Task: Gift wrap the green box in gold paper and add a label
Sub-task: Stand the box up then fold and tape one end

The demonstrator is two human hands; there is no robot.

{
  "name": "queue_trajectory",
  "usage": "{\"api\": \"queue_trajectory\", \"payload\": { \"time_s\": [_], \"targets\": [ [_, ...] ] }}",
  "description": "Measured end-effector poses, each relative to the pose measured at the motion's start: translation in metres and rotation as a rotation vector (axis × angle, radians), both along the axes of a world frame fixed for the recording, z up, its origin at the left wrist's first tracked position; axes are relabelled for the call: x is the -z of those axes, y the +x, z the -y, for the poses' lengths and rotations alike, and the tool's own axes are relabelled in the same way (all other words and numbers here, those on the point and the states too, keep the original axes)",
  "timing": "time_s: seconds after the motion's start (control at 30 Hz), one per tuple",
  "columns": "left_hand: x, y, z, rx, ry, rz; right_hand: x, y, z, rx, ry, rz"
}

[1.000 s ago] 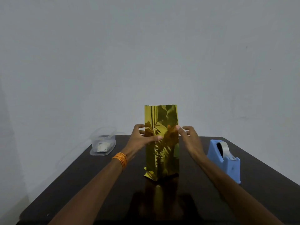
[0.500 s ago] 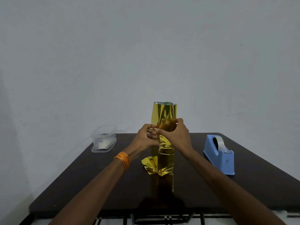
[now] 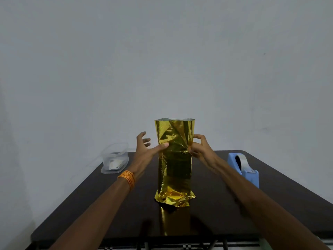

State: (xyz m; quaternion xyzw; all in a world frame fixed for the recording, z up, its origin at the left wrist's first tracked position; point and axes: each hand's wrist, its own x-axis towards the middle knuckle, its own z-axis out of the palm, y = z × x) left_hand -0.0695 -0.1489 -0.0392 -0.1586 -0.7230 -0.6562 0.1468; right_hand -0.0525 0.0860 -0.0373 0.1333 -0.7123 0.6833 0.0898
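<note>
A tall tube of gold paper [image 3: 174, 165] stands upright on the dark table [image 3: 270, 199], crumpled at its base and open at the top. The green box is hidden inside it. My left hand [image 3: 146, 150] is on the tube's left side, thumb pressed against the front face, fingers spread and free of the paper. At the tube's right edge, near its upper part, my right hand [image 3: 199, 147] holds the paper with curled fingers. An orange thread band circles my left wrist.
A clear plastic container [image 3: 115, 160] with small paper pieces inside sits at the table's back left. A blue tape dispenser [image 3: 243, 168] stands at the right. A plain wall rises just behind the table.
The hands, pinched together at the tube's front half a second ago, have moved apart to its two sides. The tube now shows a broad face and its base looks flatter.
</note>
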Motion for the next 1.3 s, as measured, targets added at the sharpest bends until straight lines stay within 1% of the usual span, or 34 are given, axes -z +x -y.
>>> {"api": "queue_trajectory", "payload": {
  "time_s": [0.07, 0.13, 0.23, 0.37, 0.47, 0.63, 0.7, 0.73, 0.83, 0.9, 1.0, 1.1, 1.2, 1.3],
  "targets": [
    [0.005, -0.002, -0.001, 0.112, -0.068, 0.065, 0.001, -0.003, 0.000, -0.025, 0.001, 0.017],
    [0.009, -0.006, -0.005, 0.181, -0.104, 0.100, 0.000, -0.004, 0.000, -0.040, 0.024, 0.015],
    [0.011, -0.008, -0.011, 0.174, -0.128, 0.075, -0.001, -0.006, -0.004, -0.049, 0.045, 0.011],
    [0.013, -0.002, -0.015, 0.136, -0.078, 0.027, -0.004, -0.005, -0.006, -0.068, 0.024, 0.000],
    [0.013, 0.003, -0.019, 0.106, -0.052, 0.005, -0.008, -0.002, -0.003, -0.058, 0.056, -0.016],
    [0.009, 0.007, -0.019, 0.075, -0.114, -0.010, -0.007, 0.003, -0.003, -0.028, 0.112, -0.023],
    [0.007, 0.013, -0.022, -0.037, -0.121, -0.084, -0.006, 0.004, -0.006, -0.022, 0.108, -0.024],
    [0.005, 0.017, -0.022, -0.117, -0.091, -0.138, -0.005, 0.005, -0.009, -0.022, 0.104, -0.028],
    [-0.003, 0.030, -0.025, -0.326, 0.029, -0.363, -0.003, 0.011, -0.020, 0.014, 0.095, -0.033],
    [-0.007, 0.040, -0.031, -0.401, 0.006, -0.508, -0.003, 0.018, -0.030, 0.050, 0.093, -0.046],
    [-0.011, 0.051, -0.051, -0.346, -0.104, -0.615, -0.003, 0.027, -0.046, 0.124, 0.094, -0.049],
    [-0.010, 0.056, -0.082, -0.252, -0.186, -0.658, -0.004, 0.040, -0.063, 0.270, 0.180, -0.059],
    [-0.005, 0.056, -0.117, -0.157, -0.274, -0.639, -0.002, 0.051, -0.084, 0.410, 0.266, -0.046],
    [0.003, 0.052, -0.151, -0.076, -0.313, -0.564, 0.001, 0.063, -0.108, 0.550, 0.339, -0.045]
  ]
}}
